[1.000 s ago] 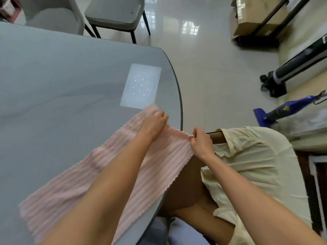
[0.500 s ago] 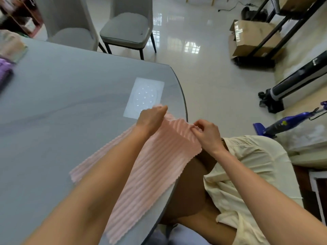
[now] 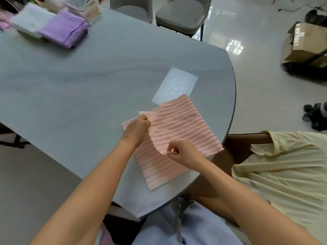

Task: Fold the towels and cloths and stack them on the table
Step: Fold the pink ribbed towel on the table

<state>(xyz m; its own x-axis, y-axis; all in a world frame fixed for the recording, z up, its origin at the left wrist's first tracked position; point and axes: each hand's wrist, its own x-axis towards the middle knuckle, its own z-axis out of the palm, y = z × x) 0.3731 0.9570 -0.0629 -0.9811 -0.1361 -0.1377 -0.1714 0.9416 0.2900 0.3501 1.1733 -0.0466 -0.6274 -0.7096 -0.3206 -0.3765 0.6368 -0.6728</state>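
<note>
Both hands pinch the pink towel (image 3: 177,128) at the table (image 3: 88,85) edge: left hand (image 3: 137,130) and right hand (image 3: 184,152) have drawn its far end over, halving the strip; another fold likely precedes stacking.

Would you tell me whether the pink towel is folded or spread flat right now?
Partly folded: the pink towel has one layer doubled over another, its edge lifted by the left hand and right hand.

Bare forearms without sleeves, pale lilac trousers (image 3: 203,225) with a grey drawstring (image 3: 178,221)
</note>
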